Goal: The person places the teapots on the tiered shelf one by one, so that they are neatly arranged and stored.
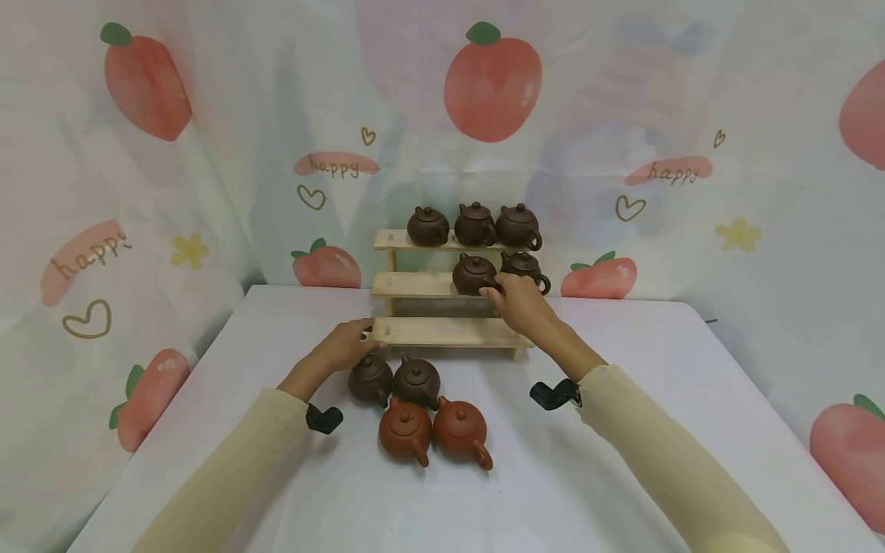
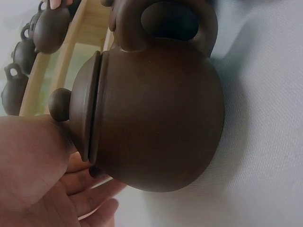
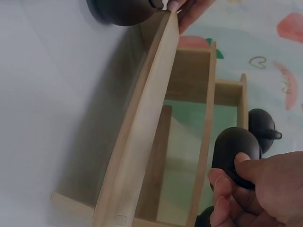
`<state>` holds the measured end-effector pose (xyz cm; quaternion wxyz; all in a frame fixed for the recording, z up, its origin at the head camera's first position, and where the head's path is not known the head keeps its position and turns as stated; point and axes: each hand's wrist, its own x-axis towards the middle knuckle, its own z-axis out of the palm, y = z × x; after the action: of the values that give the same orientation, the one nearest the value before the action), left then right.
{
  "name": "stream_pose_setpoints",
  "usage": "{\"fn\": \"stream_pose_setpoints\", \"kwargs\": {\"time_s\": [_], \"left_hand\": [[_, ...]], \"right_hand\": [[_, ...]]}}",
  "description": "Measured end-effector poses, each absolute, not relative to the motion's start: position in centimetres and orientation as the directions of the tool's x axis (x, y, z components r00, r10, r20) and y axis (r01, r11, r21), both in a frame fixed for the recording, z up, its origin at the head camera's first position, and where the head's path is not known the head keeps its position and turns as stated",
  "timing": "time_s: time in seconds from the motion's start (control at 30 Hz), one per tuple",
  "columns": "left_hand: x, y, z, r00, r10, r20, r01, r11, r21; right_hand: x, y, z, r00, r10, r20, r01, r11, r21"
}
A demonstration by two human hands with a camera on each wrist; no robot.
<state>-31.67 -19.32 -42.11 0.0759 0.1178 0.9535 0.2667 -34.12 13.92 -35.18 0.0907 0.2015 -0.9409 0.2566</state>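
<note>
On the middle step of a wooden three-tier stand (image 1: 442, 332), my right hand (image 1: 523, 306) pinches the handle of a dark brown teapot (image 1: 473, 275). In the right wrist view, thumb and fingers close on that teapot's (image 3: 234, 146) handle. A second dark teapot (image 1: 520, 264) sits just right of it, partly behind the hand. My left hand (image 1: 346, 346) holds the left end of the bottom step, thumb in front and fingers behind. Just below this hand stands another dark teapot (image 1: 369, 379), which fills much of the left wrist view.
Three dark teapots, among them a middle one (image 1: 474, 224), line the top step. In front of the stand, one more dark teapot (image 1: 417, 380) and two reddish-brown teapots (image 1: 405, 430) stand close together on the white tabletop (image 1: 553, 476). A fruit-printed cloth (image 1: 429, 92) hangs behind.
</note>
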Motion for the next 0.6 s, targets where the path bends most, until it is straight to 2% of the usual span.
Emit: {"fn": "stream_pose_setpoints", "kwargs": {"time_s": [0.6], "left_hand": [[-31.75, -19.18, -42.13, -0.962, 0.252, -0.101, 0.163, 0.833, 0.528]], "right_hand": [[-35.00, 13.37, -34.86, -0.952, -0.278, 0.132, -0.307, 0.836, -0.455]]}}
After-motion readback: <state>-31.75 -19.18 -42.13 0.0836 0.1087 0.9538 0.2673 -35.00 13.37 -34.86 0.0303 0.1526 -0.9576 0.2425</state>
